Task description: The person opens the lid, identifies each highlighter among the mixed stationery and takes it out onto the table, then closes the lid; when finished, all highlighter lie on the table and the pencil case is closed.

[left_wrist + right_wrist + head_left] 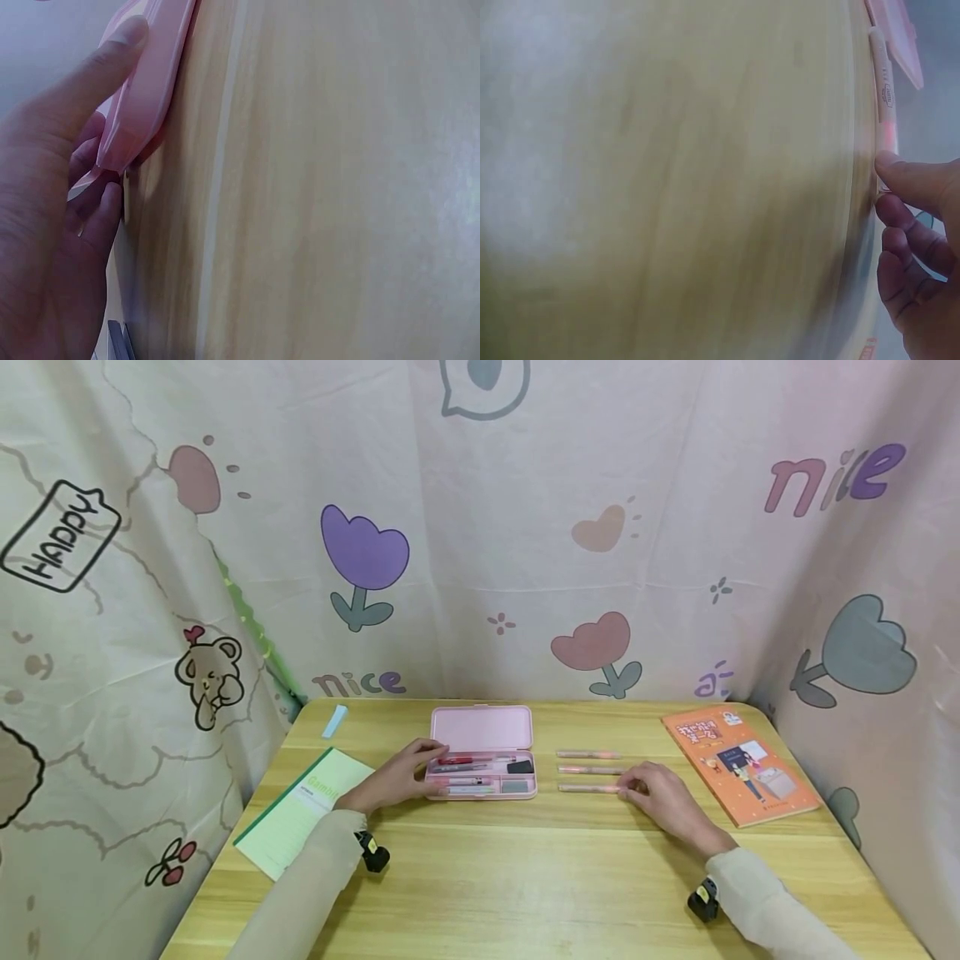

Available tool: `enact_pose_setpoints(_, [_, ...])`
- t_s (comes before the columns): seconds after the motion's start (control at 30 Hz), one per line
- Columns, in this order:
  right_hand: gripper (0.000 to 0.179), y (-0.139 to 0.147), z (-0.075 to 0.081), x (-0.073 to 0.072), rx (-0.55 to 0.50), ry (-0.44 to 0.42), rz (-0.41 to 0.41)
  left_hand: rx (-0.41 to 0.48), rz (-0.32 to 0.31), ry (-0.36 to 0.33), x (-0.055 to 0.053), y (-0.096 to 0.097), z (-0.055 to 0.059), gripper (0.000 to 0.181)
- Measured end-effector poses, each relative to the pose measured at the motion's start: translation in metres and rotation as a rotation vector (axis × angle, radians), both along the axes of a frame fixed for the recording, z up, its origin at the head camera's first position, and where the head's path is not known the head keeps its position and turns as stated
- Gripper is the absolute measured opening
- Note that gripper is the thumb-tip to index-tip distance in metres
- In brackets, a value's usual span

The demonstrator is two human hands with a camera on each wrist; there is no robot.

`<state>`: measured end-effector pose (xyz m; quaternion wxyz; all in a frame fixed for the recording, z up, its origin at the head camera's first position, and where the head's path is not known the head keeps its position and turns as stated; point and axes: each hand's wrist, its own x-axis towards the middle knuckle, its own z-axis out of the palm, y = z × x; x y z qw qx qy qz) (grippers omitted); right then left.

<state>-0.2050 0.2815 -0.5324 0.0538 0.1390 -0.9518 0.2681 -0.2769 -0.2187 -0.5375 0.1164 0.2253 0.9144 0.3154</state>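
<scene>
We saw the right hand (664,797) pinching one slim, pale-pink pen (587,788), nearest of three, its barrel left of the grip; the left hand (396,777) gripped the left end of one rectangular pink case (482,727). Beyond, we counted one pale-green notebook (288,822) leftward, one orange book (716,750) rightward.

Behind the wooden table (480,893) hangs a patterned curtain (487,527); on the table's left lies a green notebook (294,814), on its right an orange book (735,768).
</scene>
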Motion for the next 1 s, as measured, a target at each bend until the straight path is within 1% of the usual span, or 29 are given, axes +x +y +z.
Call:
enact_pose_setpoints(0.2, [0.007, -0.0004, -0.0026, -0.0003, -0.002, 0.006, 0.004, 0.002, -0.003, -0.007, 0.0012, 0.0007, 0.0019, 0.089])
enact_pose_setpoints(0.4, [0.008, -0.0001, -0.0043, 0.0001, -0.003, 0.005, 0.011, 0.014, -0.001, -0.014, 0.0016, 0.0001, 0.0008, 0.091])
enact_pose_setpoints(0.83, [0.011, 0.0000, -0.0047, -0.0005, -0.001, 0.003, 0.004, 0.012, -0.003, -0.009, 0.0018, 0.0002, 0.0012, 0.091])
enact_pose_setpoints(1.0, [0.015, -0.0004, -0.0022, -0.0010, -0.003, 0.001, 0.002, 0.005, -0.004, -0.004, 0.0008, 0.0005, 0.0012, 0.090])
